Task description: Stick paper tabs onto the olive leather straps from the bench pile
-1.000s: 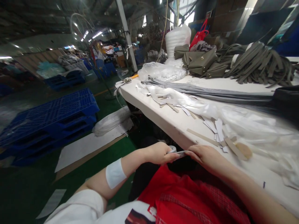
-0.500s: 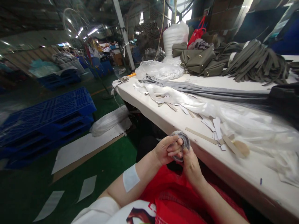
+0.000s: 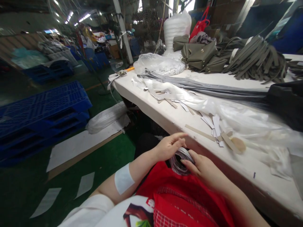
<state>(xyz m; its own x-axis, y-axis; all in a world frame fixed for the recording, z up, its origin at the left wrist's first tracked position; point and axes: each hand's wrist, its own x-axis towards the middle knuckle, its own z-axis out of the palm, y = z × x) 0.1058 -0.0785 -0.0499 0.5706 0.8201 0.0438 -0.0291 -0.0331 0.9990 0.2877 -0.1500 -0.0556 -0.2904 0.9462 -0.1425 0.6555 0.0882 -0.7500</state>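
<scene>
A loose coil of grey and whitish strip (image 3: 178, 164) rests against the red apron (image 3: 163, 183) at my lap, just off the table's front edge. My right hand (image 3: 202, 165) grips its right side, thumb and fingers on the rim. Over the coil's upper left, my left hand (image 3: 169, 146) has its fingers stretched out towards the table; whether it touches the strip I cannot tell. What exactly the strip is made of is unclear.
The white table (image 3: 156, 110) holds paper and card strips (image 3: 215, 126), clear plastic sheeting (image 3: 236, 119), long grey straps (image 3: 203, 88), olive pouches (image 3: 199, 55) and a bundle of dark straps (image 3: 260, 60). Blue pallets (image 3: 44, 116) and a long cardboard sheet (image 3: 78, 145) lie leftward on the floor.
My left hand has let go of the coil and straightened its fingers above it. The coil has moved down towards my lap, with my right hand still on it.
</scene>
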